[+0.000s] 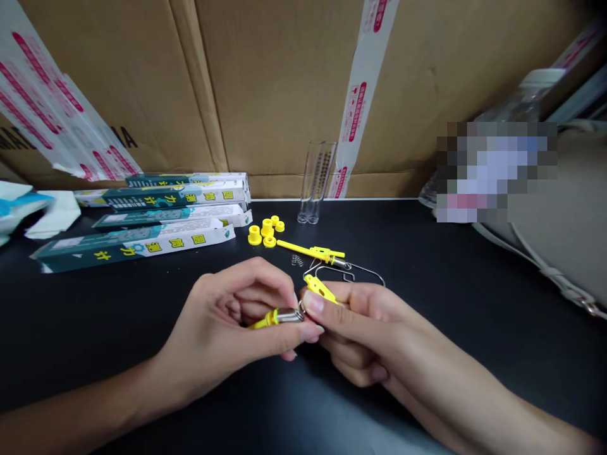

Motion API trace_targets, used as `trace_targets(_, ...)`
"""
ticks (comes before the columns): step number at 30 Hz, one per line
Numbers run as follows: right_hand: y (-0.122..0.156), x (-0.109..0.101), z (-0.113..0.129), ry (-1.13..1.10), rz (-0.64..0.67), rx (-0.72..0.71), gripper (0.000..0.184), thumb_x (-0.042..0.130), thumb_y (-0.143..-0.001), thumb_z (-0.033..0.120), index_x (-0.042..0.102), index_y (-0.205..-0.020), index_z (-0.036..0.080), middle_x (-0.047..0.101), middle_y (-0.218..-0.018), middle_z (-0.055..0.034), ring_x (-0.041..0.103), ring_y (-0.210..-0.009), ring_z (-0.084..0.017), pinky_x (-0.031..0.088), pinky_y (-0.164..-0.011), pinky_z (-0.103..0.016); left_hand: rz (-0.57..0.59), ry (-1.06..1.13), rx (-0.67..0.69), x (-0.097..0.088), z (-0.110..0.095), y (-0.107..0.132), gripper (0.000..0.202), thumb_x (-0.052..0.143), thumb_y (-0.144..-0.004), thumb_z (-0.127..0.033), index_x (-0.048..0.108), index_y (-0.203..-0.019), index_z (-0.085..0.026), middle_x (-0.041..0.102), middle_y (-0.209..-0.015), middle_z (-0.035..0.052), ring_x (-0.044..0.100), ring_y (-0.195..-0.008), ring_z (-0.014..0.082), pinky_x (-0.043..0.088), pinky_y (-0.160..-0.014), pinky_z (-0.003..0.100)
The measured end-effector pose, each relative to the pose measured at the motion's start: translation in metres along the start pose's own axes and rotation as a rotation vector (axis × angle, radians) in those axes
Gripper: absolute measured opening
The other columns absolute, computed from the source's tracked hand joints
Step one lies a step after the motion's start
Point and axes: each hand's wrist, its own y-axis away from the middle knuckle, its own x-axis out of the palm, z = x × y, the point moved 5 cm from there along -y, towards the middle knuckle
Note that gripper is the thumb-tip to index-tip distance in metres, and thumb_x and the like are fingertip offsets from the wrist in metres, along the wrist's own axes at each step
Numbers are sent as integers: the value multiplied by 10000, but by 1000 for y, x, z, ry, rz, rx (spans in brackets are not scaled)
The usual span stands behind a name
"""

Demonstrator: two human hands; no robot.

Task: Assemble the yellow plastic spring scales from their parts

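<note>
My left hand (237,322) is closed in a pinch on a small yellow-and-metal rod piece (277,316), over the black table (95,328). My right hand (353,328) meets it fingertip to fingertip, closed on a yellow clip piece (320,289) with a wire hook. Just beyond the hands lie a yellow rod with a metal tip (310,251), a bent wire hook (360,272) and a tiny spring (296,260). Several yellow plastic caps (265,232) sit behind them, and a clear plastic tube (317,182) stands against the cardboard.
Long green-and-white product boxes (156,218) are stacked at the back left, with white packets (28,208) at the far left. A taped cardboard wall (284,82) runs along the back. A beige bag with a strap (554,234) and a plastic bottle (516,101) are on the right.
</note>
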Motion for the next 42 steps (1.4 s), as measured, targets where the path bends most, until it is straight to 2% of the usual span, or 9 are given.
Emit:
trace_targets(9, 1, 1, -3, -36, 26, 45, 368, 580, -980, 448, 508, -747, 173, 222, -564, 93, 78, -517, -90, 113, -440, -241, 50, -17, 87, -1, -2, 1, 145, 774, -781, -79, 702, -816, -200, 775, -750, -44, 752, -635, 127, 604, -562, 132)
trace_targets(18, 0, 0, -2, 84, -4, -26, 347, 589, -969, 465, 523, -781, 181, 263, -573, 93, 142, -505, -78, 151, -430, -227, 16, -26, 121, -2, -6, 3, 149, 778, -784, -83, 736, -809, -224, 781, -727, -44, 750, -613, 124, 605, -580, 129)
trace_targets(21, 3, -6, 8, 280, -170, -210, 298, 523, -998, 476, 529, -870, 207, 326, -628, 79, 226, -502, -80, 222, -426, -208, -39, -15, 115, -4, -5, 2, 136, 791, -783, -110, 721, -804, -224, 776, -718, -42, 764, -648, 146, 609, -583, 136)
trace_targets(23, 9, -9, 17, 537, -304, -383, 254, 406, -1046, 435, 528, -963, 228, 421, -669, 59, 348, -516, -90, 308, -450, -202, -83, -18, 108, -5, -4, 2, 133, 792, -781, -115, 710, -791, -218, 767, -718, -43, 771, -661, 160, 614, -579, 144)
trace_targets(25, 13, -7, 20, 839, -361, -484, 197, 335, -1068, 333, 508, -1086, 241, 558, -726, 35, 491, -556, -104, 391, -505, -208, -109, -26, 109, -7, -4, 2, 133, 799, -773, -119, 701, -782, -209, 758, -717, -44, 772, -664, 164, 613, -578, 141)
trace_targets(28, 17, -4, 16, 1181, -413, -593, 200, 358, -1053, 256, 439, -1236, 259, 695, -833, 11, 625, -568, -125, 441, -512, -218, -115, -47, 108, -8, -3, 1, 133, 813, -766, -140, 690, -782, -190, 751, -709, -39, 773, -663, 163, 614, -593, 138)
trace_targets(32, 18, -2, 11, 1278, -461, -689, 183, 422, -1041, 242, 421, -1223, 260, 741, -933, -1, 718, -654, -129, 490, -536, -186, -140, -30, 80, -9, -3, 0, 152, 818, -759, -139, 673, -781, -178, 746, -690, -44, 773, -663, 165, 619, -590, 139)
trace_targets(36, 18, 1, 13, 1218, -418, -679, 89, 472, -1025, 188, 480, -1067, 267, 718, -843, 52, 694, -618, -82, 483, -551, -135, -135, -15, 67, -9, -3, 0, 152, 815, -766, -144, 667, -778, -177, 748, -681, -40, 770, -663, 158, 616, -585, 137)
trace_targets(42, 23, 4, 19, 1261, -423, -649, 113, 478, -1018, 199, 547, -1024, 289, 647, -684, 91, 482, -377, -62, 344, -366, -166, -133, -34, 99, -11, -1, 0, 158, 828, -760, -148, 681, -800, -191, 746, -701, -44, 747, -632, 112, 592, -604, 114)
